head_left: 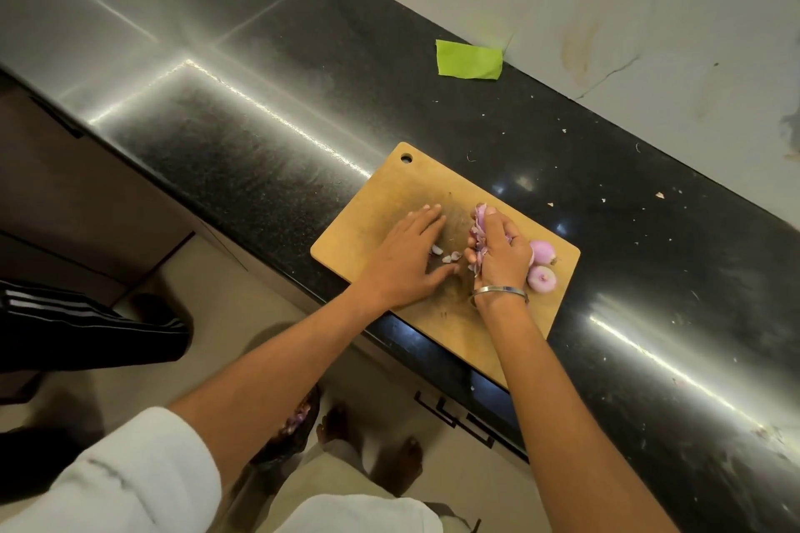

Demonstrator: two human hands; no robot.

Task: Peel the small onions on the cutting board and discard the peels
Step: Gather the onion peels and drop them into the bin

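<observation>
1. Cutting board [389,190]: a tan rectangular board with a hanging hole at its far-left corner, lying askew on a black speckled countertop [259,134], its near edge reaching the counter's front edge.
2. Left hand [407,255]: laid palm-down on the middle of the board, fingers straight and close together, thumb stretched toward the right hand; it grips nothing.
3. Small peel scraps [446,255]: a few pale pieces lying on the board just beside the left hand's thumb side, between the two hands.
4. Right hand [502,255]: standing on its edge on the board, fingers curled around a bunch of purple onion peels [479,229] that stick out along the finger side of the hand. A metal bangle [500,292] circles the wrist.
5. Peeled onions [541,264]: two pink-purple bulbs resting on the board just right of the right hand, one behind the other, near the board's right edge.
6. Green tape [469,60]: a piece on the countertop at the foot of the marbled wall, well apart from the board.
7. Floor level: a dark bin [294,424] holding purple peels shows below the left forearm, beside the person's bare feet.
</observation>
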